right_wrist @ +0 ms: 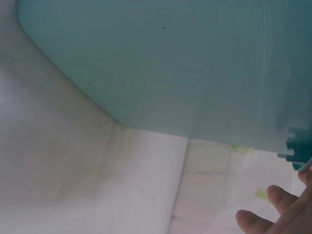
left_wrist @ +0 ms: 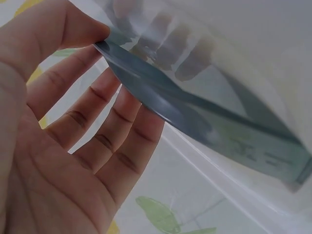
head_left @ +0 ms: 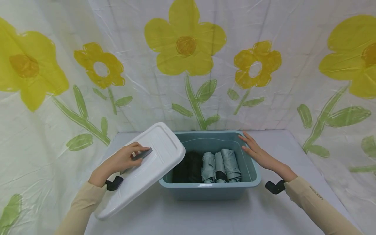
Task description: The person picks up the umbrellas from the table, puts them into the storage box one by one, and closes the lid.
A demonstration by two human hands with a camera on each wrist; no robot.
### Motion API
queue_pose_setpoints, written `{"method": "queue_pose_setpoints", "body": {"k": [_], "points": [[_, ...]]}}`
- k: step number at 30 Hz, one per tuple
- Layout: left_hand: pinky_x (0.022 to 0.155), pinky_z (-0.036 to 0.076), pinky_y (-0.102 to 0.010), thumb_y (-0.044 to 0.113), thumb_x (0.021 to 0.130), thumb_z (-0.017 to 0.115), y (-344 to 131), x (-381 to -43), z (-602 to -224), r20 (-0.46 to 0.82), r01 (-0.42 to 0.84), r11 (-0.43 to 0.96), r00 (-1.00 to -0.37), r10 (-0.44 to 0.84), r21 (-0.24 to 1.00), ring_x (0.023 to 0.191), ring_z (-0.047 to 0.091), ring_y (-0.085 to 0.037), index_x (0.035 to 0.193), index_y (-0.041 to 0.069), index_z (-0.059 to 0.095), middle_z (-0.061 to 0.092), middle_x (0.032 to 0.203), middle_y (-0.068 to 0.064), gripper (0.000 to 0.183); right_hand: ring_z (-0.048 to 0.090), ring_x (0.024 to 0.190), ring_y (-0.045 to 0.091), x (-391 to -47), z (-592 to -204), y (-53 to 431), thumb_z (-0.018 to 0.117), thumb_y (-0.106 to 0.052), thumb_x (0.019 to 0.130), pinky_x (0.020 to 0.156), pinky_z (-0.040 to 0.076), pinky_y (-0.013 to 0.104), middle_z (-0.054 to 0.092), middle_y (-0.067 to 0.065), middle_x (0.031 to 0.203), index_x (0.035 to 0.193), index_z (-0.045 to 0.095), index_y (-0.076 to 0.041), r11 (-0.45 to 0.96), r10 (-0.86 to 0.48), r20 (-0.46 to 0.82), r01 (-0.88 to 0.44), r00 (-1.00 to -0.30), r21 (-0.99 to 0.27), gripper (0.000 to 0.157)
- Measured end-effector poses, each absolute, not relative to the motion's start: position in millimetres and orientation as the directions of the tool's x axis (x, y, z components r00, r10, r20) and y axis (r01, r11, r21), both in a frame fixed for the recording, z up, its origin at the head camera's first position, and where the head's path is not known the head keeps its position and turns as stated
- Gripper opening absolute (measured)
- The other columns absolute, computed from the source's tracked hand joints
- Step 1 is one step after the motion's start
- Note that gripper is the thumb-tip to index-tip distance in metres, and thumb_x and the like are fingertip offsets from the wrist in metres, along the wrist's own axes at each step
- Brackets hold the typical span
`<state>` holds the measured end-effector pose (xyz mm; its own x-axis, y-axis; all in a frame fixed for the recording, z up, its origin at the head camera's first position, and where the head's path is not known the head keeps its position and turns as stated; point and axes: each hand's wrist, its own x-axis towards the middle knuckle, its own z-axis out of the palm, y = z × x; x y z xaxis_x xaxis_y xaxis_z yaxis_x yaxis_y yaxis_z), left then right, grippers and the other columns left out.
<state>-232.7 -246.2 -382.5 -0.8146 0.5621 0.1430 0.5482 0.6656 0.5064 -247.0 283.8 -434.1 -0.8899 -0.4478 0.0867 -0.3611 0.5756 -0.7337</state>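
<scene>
My left hand pinches the grey-blue handle on a white lid. In the left wrist view, thumb and fingers close on that handle. The lid is tilted, and its upper right corner overlaps the left end of a blue-green plastic bin. Inside the bin lie several rolled light grey-blue fabric bundles beside dark ones. My right hand is at the bin's right rim, fingers extended. The right wrist view shows its fingers by the rim, with the bin's side above.
The bin stands on a white-covered table. Behind and at both sides hangs a white curtain printed with yellow flowers, close to the bin's far edge. A dark camera mount sits at the right wrist.
</scene>
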Motion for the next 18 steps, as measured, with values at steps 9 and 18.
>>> {"method": "queue_pose_setpoints", "body": {"k": [9, 18], "points": [[0.065, 0.043, -0.022, 0.007, 0.084, 0.063, -234, -236, -376, 0.081, 0.556, 0.648, -0.788, 0.61, 0.52, 0.08, 0.047, -0.009, 0.127, 0.008, 0.058, 0.055, 0.102, 0.001, 0.043, -0.006, 0.141, 0.038, -247, -434, 283, 0.034, -0.029, 0.101, 0.097, 0.01, 0.072, -0.011, 0.005, 0.156, 0.15, 0.013, -0.016, 0.58, -0.441, 0.083, -0.355, -0.894, -0.733, 0.055], [0.067, 0.043, -0.022, 0.008, 0.084, 0.061, -218, -242, -373, 0.066, 0.618, 0.631, -0.737, 0.673, 0.47, 0.081, 0.046, -0.01, 0.128, 0.011, 0.057, 0.055, 0.104, 0.001, 0.044, -0.006, 0.141, 0.037, -247, -434, 284, 0.033, -0.031, 0.101, 0.098, 0.01, 0.072, -0.011, 0.004, 0.156, 0.15, 0.012, -0.017, 0.578, -0.441, 0.075, -0.347, -0.895, -0.738, 0.055]]}}
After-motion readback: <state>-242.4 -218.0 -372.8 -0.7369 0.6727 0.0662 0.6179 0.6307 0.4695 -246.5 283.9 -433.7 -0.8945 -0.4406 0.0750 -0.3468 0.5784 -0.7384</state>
